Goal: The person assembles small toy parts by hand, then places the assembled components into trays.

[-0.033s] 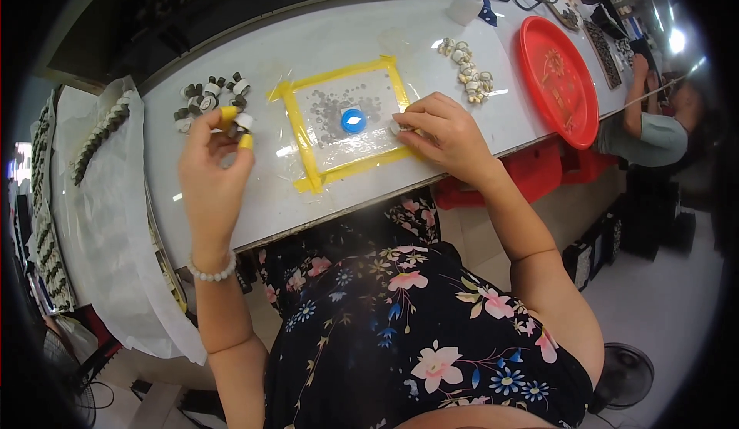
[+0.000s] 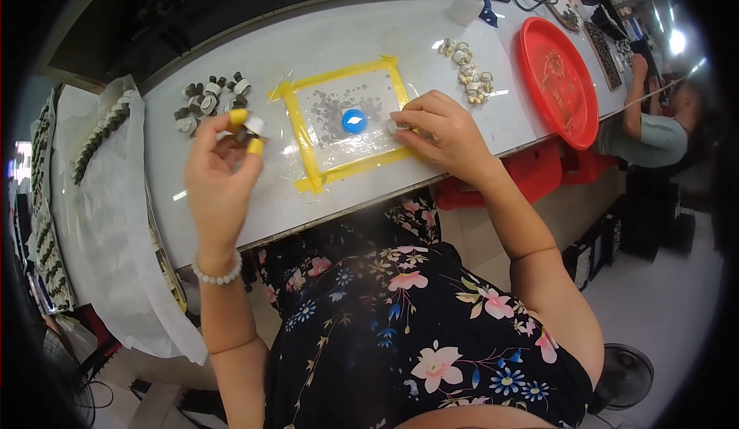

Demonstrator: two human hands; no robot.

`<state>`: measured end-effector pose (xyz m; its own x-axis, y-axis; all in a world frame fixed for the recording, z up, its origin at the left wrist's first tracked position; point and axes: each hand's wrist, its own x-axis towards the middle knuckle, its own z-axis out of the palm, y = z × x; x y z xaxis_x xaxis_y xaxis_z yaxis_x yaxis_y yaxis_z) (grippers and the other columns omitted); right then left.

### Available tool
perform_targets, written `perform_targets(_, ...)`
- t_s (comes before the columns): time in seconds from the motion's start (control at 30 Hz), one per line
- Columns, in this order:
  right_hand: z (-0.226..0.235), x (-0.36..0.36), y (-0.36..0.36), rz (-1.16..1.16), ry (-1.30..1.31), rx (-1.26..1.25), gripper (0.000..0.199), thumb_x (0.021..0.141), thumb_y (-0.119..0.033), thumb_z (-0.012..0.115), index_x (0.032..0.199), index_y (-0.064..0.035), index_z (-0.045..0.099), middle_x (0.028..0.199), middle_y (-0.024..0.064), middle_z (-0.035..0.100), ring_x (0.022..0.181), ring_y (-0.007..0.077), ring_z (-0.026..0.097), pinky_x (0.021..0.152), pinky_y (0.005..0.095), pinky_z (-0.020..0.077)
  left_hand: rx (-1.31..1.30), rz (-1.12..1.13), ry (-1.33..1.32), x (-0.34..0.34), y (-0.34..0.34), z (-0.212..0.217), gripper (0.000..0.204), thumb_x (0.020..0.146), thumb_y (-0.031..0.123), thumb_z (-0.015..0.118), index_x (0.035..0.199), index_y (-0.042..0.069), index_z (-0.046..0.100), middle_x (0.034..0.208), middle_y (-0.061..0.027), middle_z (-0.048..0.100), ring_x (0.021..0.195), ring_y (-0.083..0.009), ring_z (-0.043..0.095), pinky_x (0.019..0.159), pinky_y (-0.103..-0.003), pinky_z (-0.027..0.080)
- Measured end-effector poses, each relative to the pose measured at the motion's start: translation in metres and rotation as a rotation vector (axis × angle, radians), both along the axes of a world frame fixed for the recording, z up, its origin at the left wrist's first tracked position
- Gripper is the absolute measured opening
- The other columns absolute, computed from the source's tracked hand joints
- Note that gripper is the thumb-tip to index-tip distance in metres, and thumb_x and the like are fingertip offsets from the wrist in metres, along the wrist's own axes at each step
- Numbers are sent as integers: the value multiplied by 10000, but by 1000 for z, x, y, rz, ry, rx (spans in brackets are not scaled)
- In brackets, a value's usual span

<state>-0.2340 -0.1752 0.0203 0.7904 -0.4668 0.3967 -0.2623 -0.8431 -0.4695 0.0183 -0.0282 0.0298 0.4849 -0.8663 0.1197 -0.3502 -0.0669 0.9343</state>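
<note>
My left hand, with yellow coverings on thumb and index fingertip, pinches a small white-and-dark figurine above the table. Behind it stands a cluster of similar white-and-dark figurines. My right hand is closed on a small whitish piece, mostly hidden by the fingers, over the right side of a taped sheet. Between the hands, a round blue cap-like piece with a white mark rests on that clear sheet, which is spotted with grey dots and framed by yellow tape.
White-and-gold figurines lie in a row beyond my right hand. Farther right sit a red oval tray and a bottle. At the left, strips of figurines lie on whitish sheeting. Another person works at the far right.
My left hand has shifted slightly to the right with the figurine, toward the taped sheet. The right hand has hardly moved.
</note>
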Motion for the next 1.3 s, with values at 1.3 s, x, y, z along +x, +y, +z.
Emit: perform_targets(1.3,23,47,21,154,-137,671,209,754,-14,697,962,3,674,913,96,663,870,199,613,788,293,473,-281,-107,945,-63,14,-52,261,822,-72,626,1075,-76,560,1084,-156,616,987,-200,615,896,-320,511)
